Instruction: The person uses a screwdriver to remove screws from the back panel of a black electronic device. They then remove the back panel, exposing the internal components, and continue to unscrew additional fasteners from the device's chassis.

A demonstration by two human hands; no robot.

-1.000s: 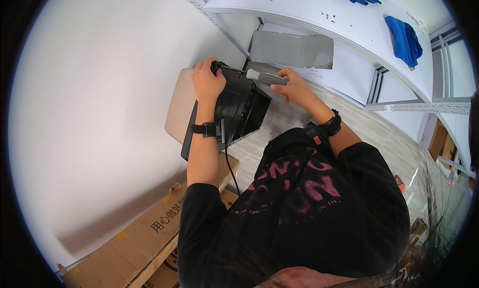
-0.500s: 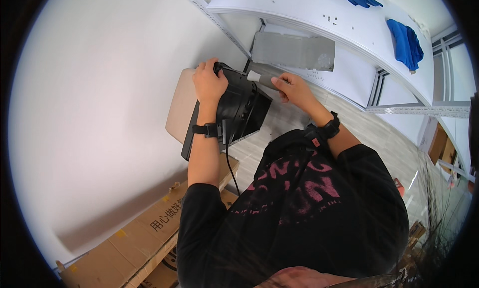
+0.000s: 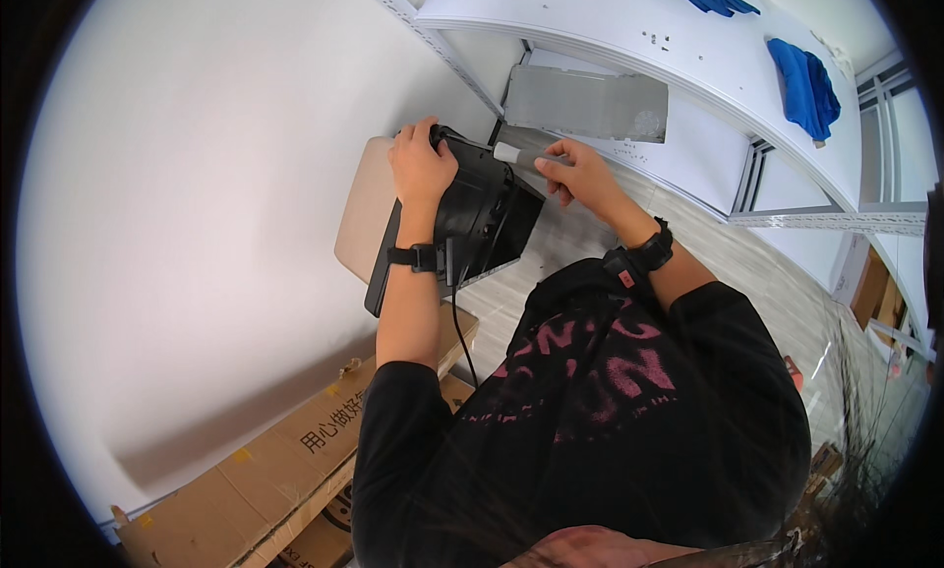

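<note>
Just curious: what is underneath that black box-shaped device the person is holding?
Under the black box-shaped device a flat beige panel sticks out leftward. Its remainder and whatever supports it are covered by the device.

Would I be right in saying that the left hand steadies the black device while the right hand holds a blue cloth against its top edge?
Not quite. The head view shows the left hand steadying the black device, but the right hand holds a slim grey tool against its top edge. The blue cloths lie on the white shelf.
</note>
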